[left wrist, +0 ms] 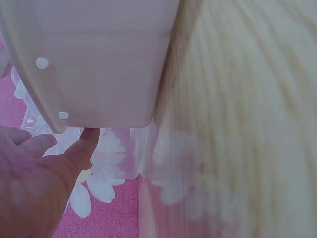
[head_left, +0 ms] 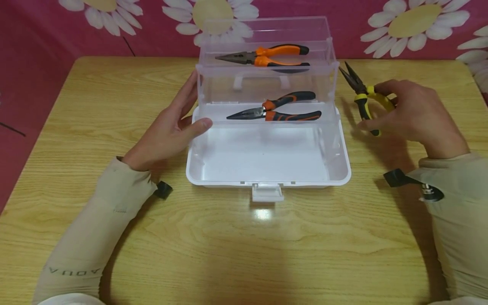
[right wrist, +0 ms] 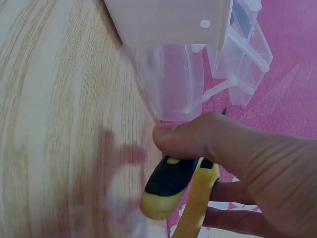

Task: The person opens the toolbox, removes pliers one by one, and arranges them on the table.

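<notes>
**Possible tipping, sliding and snagging around an opened tool box**

The wooden surface fills most of the frame; the white tool box stands at its upper centre, with two clear tiers raised. Any hard push on the upper tray or the lower tray could make the tiers fold or the box slide. The left hand, left of centre, has thumb and fingers spread; the thumb lies at the lower tray's near left corner, and a pull there could tilt it. The right hand, at the upper right, grips yellow-and-black pliers by the handles, beside the box; carried leftward, their parted tips could catch the tray's right edge. The upper orange pliers and lower orange pliers lie unsecured, one per tray, and could slide if jolted. The latch juts toward the lower frame and could snag a sleeve. Lettering on the left sleeve, lower left, is inverted, possibly "AQUA"; a smaller mark near the cuff is illegible. No brand is readable on the tools.
</notes>
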`<state>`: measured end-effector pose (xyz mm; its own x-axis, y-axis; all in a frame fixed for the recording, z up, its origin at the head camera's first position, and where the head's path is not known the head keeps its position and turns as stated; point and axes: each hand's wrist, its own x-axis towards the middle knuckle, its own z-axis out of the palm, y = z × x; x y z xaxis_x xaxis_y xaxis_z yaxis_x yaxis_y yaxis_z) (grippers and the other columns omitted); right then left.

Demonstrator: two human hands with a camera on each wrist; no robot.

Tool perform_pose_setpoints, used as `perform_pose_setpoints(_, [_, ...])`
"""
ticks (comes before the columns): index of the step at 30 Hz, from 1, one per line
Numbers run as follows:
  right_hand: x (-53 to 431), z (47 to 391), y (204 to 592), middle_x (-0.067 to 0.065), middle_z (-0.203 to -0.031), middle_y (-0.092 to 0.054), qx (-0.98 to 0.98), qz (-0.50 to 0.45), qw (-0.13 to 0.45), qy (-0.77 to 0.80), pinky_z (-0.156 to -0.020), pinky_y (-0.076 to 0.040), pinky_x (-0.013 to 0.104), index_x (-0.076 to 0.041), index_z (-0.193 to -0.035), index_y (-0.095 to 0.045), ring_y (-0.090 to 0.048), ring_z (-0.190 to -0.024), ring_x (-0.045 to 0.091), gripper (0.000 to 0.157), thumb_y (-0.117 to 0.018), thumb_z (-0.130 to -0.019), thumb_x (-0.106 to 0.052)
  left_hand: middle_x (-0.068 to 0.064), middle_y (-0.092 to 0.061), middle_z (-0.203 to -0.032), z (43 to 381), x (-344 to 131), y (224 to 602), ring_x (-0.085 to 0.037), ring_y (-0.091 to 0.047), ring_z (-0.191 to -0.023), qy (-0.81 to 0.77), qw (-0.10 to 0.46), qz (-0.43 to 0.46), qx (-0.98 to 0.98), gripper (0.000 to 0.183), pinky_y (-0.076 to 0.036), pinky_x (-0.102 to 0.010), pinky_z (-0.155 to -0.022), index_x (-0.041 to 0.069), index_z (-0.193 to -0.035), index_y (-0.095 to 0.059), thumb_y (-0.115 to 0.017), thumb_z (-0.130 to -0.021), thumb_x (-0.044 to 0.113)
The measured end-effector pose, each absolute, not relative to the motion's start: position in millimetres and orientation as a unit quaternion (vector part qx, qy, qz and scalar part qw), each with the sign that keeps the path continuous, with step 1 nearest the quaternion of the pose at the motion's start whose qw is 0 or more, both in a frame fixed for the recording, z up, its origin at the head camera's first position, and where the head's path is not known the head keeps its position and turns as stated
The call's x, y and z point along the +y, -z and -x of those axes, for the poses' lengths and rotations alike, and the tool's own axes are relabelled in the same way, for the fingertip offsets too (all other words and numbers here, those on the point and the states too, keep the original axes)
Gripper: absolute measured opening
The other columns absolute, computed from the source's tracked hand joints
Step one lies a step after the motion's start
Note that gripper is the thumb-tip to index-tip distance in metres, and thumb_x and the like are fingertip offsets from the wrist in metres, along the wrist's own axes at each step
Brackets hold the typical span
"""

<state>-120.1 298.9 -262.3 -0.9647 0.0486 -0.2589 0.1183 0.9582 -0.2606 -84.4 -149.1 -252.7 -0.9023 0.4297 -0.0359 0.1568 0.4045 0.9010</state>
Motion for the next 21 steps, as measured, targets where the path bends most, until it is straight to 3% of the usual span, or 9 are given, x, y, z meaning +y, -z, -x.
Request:
perform_pose_setpoints(8, [302,122,263,0.031,-0.141,-0.046,0.98,-0.037,0.15,0.126,-0.098,-0.034,0.07,-0.002,-0.148,-0.038,-0.039,-0.118,0.048,0.111,-0.087,-0.063,-0.055,0.021,-0.008,-0.164,84,-149,252,-0.009,-0.012,-0.154,-0.518,0.13,-0.178,0.827,0.087,-0.028,-0.049,-0.122,0.042,-0.155,-0.001,-0.062,-0.095,0.024])
perform_pose_setpoints(12, [306,123,265,0.032,-0.134,-0.049,0.981,-0.027,0.154,0.117,-0.095,-0.036,0.07,-0.001,-0.146,-0.04,-0.041,-0.113,0.047,0.111,-0.085,-0.063,-0.058,0.02,-0.008,-0.164,84,-150,252,-0.009,-0.013,-0.154,-0.522,0.129,-0.18,0.824,0.087,-0.028,-0.049,-0.122,0.042,-0.155,-0.001,-0.062,-0.095,0.022])
perform_pose_setpoints(21, [318,125,269,0.031,-0.138,-0.048,0.979,-0.018,0.176,0.1,-0.095,-0.035,0.07,-0.006,-0.149,-0.038,-0.041,-0.118,0.048,0.112,-0.082,-0.064,-0.064,0.02,-0.008,-0.164,84,-149,252,-0.009,-0.013,-0.154,-0.523,0.131,-0.181,0.823,0.087,-0.028,-0.049,-0.122,0.043,-0.155,-0.001,-0.062,-0.095,0.022])
